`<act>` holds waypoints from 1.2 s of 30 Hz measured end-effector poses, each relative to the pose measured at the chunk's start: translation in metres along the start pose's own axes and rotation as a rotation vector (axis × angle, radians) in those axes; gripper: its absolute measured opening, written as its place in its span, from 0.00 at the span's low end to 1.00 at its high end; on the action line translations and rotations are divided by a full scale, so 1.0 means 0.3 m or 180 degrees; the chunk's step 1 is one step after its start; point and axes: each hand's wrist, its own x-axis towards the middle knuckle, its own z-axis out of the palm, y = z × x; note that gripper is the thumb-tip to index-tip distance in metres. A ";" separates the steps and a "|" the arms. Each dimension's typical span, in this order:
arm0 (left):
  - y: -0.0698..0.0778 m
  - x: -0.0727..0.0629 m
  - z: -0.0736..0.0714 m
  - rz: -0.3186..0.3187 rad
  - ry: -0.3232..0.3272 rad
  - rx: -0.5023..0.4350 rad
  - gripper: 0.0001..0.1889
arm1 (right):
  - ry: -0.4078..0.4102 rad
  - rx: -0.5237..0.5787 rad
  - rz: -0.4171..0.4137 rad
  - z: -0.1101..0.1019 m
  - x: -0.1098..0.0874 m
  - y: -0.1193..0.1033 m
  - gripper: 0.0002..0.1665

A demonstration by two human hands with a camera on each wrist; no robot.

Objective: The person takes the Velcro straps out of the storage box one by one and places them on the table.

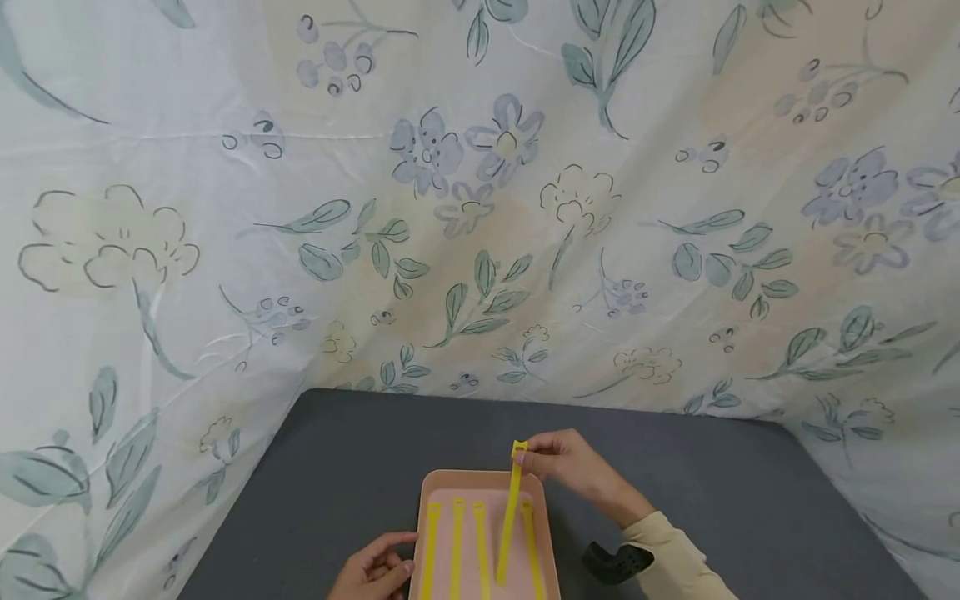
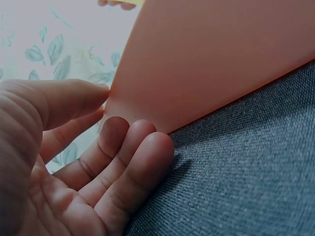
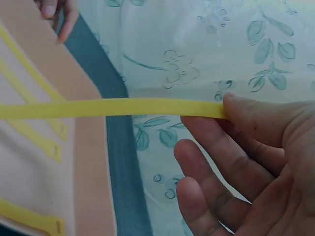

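The right hand (image 1: 564, 460) pinches a yellow strap (image 1: 509, 518) over the tray (image 1: 483, 478), short of the tabletop (image 1: 337, 475)'s far edge; the left hand (image 1: 372, 572), relaxed, touches the tray's outer wall (image 2: 211, 54), visible only from the left wrist.

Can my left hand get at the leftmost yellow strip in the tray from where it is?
Probably yes: the left hand is right at the left rim of the pink tray, and the leftmost yellow strip lies just inside, with apparently only that rim between.
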 end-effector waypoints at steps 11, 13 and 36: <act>-0.010 0.001 0.007 -0.0033 0.0038 0.0022 0.31 | 0.0208 0.0025 -0.0148 -0.036 -0.022 -0.063 0.20; -0.011 0.000 0.009 -0.0024 0.0045 0.0027 0.31 | 0.0233 0.0057 -0.0163 -0.052 -0.029 -0.076 0.21; 0.008 -0.004 0.021 -0.0018 0.0179 0.0210 0.29 | 0.1038 0.0137 -0.0209 -0.260 -0.152 -0.182 0.22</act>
